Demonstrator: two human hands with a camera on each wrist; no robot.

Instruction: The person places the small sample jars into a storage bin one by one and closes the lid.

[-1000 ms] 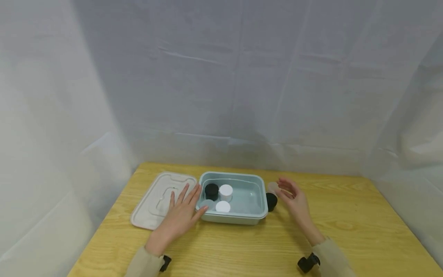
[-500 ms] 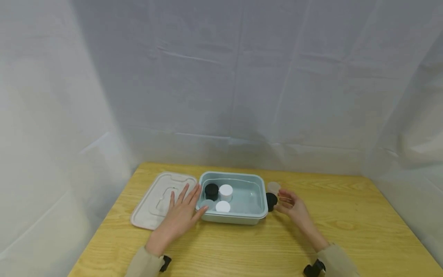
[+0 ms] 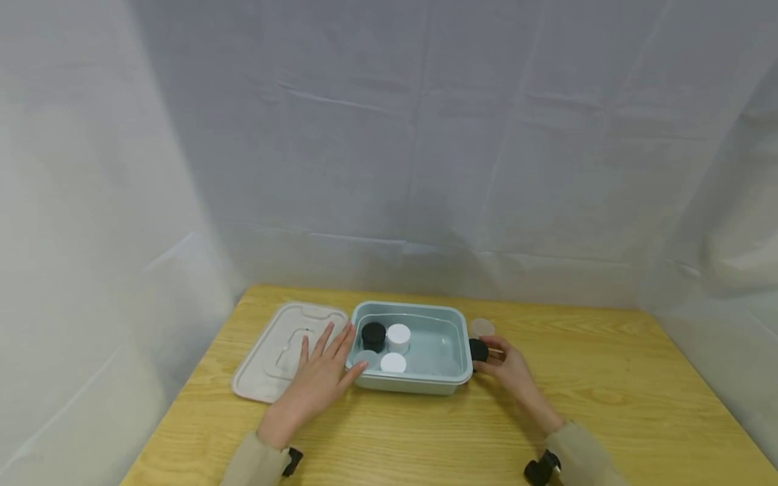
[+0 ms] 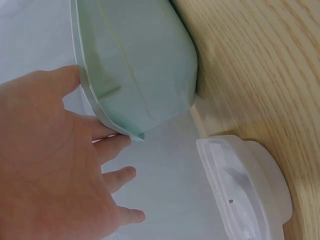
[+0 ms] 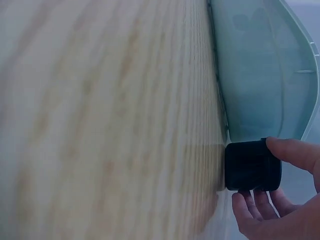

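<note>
A pale teal bin (image 3: 413,386) stands on the wooden table and holds a black jar (image 3: 373,335), two white-capped jars (image 3: 398,335) and a translucent one (image 3: 367,358). My left hand (image 3: 328,351) lies flat with fingers spread, partly on the bin's loose lid (image 3: 267,358), its thumb against the bin's left rim (image 4: 100,107). Just right of the bin, my right hand (image 3: 494,360) grips a second black jar (image 3: 478,349). In the right wrist view the thumb (image 5: 295,152) and fingers (image 5: 250,210) curl round that jar (image 5: 251,165), which stands on the table touching the bin wall (image 5: 260,75).
A translucent round jar (image 3: 483,327) stands on the table behind the right hand. White sheeting closes off the back and both sides of the wooden table (image 3: 608,405). Bare tabletop stretches to the right and along the front edge.
My right hand came down and leftward from above the table to the black jar beside the bin, and its fingers closed round it. The left hand stayed where it was.
</note>
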